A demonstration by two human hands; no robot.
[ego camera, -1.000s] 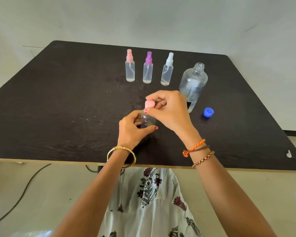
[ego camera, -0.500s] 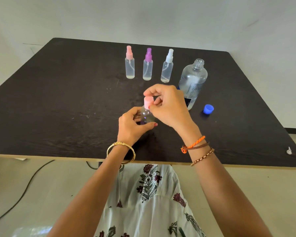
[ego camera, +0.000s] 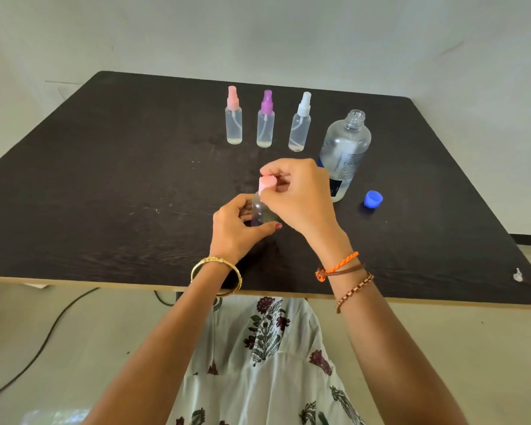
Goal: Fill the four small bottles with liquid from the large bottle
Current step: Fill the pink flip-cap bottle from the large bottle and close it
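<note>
Hands first, nearest you: your left hand [ego camera: 232, 227] wraps fingers and thumb round the small clear bottle [ego camera: 262, 211] w/ pink spray cap [ego camera: 266, 183], held upright just above the dark table [ego camera: 105, 185] near its front edge. Your right hand [ego camera: 301, 196] pinches that cap from above. Right of it: blue cap [ego camera: 372, 199], loose. Behind: large bottle [ego camera: 345, 154], uncapped, upright. Far row: pink-top bottle [ego camera: 234, 121], purple-top bottle [ego camera: 265, 124], white-top bottle [ego camera: 300, 128], all upright, capped.

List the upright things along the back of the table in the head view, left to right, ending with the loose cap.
Pink-top bottle → purple-top bottle → white-top bottle → large bottle → blue cap.
</note>
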